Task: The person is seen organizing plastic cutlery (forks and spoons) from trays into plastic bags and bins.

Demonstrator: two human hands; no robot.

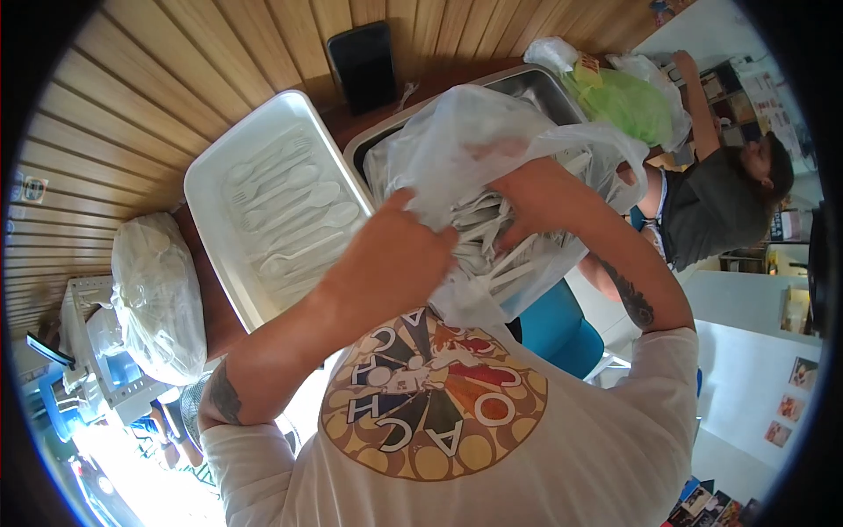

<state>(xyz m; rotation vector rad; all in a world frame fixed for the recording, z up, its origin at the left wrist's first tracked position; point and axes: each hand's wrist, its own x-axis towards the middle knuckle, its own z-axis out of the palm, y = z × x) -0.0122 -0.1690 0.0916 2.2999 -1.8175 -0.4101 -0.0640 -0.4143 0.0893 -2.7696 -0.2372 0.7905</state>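
A translucent plastic bag (pixel 448 145) stands open in front of me, full of loose white plastic cutlery (pixel 484 247). Its near rim is pinched by my left hand (pixel 395 253). My right hand (pixel 537 197) reaches down into the bag among the cutlery; the plastic and the pieces hide part of its fingers, so its grip is unclear. Under the bag sits a rectangular metal tray (pixel 550 92). To the left lies a white plastic tray (pixel 214 178) with several white plastic forks (pixel 299 146) and spoons (pixel 323 192) side by side in it.
A black smartphone (pixel 362 69) leans against the wood-slat wall (pixel 276 39). Tied plastic bags, one whitish (pixel 158 296) and one green (pixel 619 102), lie at either end of the brown table (pixel 227 316). Another person (pixel 718 191) is on the right, near a blue chair (pixel 560 326).
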